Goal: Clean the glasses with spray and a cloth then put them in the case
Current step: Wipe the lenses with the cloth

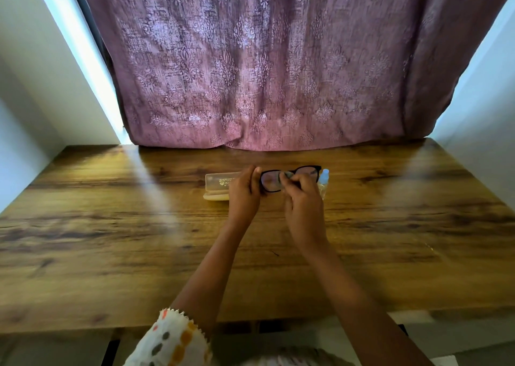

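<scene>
Black-framed glasses (308,171) are held up above the wooden table (111,226). My left hand (244,192) grips their left end. My right hand (303,201) pinches a small grey cloth (287,175) against the left lens near the bridge. Behind my left hand lies the pale glasses case (218,183), open, with its clear lid standing up. The clear spray bottle (324,176) with a light blue cap stands just right of the glasses, partly hidden by my right hand.
A mauve patterned curtain (264,73) hangs down to the table's far edge. White walls (25,100) flank the table on both sides. The table's near edge runs across the bottom of the view.
</scene>
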